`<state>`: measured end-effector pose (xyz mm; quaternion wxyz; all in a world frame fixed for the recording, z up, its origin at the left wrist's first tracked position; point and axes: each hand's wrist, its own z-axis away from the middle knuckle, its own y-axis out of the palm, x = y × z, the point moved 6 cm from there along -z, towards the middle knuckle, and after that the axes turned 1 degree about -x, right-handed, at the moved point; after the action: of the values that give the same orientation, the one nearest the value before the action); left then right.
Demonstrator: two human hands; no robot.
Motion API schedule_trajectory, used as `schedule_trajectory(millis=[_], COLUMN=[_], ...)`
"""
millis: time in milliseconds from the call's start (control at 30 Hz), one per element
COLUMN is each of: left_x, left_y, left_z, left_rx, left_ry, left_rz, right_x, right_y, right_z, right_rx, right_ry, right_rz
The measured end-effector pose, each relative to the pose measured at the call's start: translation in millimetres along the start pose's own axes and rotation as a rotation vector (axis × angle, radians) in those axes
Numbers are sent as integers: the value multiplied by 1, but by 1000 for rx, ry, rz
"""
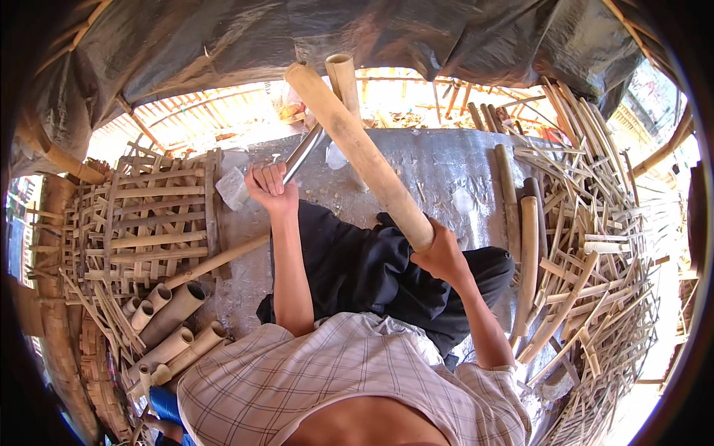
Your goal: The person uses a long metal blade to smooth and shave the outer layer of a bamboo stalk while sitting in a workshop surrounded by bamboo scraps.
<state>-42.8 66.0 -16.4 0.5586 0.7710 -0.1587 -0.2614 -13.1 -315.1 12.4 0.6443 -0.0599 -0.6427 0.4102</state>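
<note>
My left hand (pixel 271 181) is closed in a fist around a knife, whose shiny metal blade (pixel 303 154) slants up and away to the right; its handle is hidden by my fingers. My right hand (pixel 440 256) grips the near end of a thick, pale bamboo piece (pixel 357 149). This bamboo slopes from my right knee up to the far left, with a dark patch partway along. Its far part passes in front of another bamboo piece (pixel 342 72) standing upright. The blade is close to the bamboo's left side; whether they touch I cannot tell.
A grey sheet (pixel 461 156) covers the ground around my folded legs (pixel 357 253). Slatted bamboo frames (pixel 160 215) and several cut bamboo tubes (pixel 175 312) lie on the left. On the right are bamboo poles (pixel 529 253) and a heap of split strips (pixel 602 290). Dark sheeting (pixel 357 30) hangs overhead.
</note>
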Motion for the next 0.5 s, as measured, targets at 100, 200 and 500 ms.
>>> schedule_trajectory(millis=[100,200,500], left_x=[-4,-5,-1], left_y=[-6,-7,28], left_z=[3,6,20], left_rx=[26,87,104], left_ry=[-31,-93,-882], left_rz=[38,35,-776], right_x=[0,0,-22], right_y=[-3,-2,4], right_z=[4,6,12], right_rx=[-15,-23,-2], right_ry=[-49,-71,-76], right_rz=[44,36,36])
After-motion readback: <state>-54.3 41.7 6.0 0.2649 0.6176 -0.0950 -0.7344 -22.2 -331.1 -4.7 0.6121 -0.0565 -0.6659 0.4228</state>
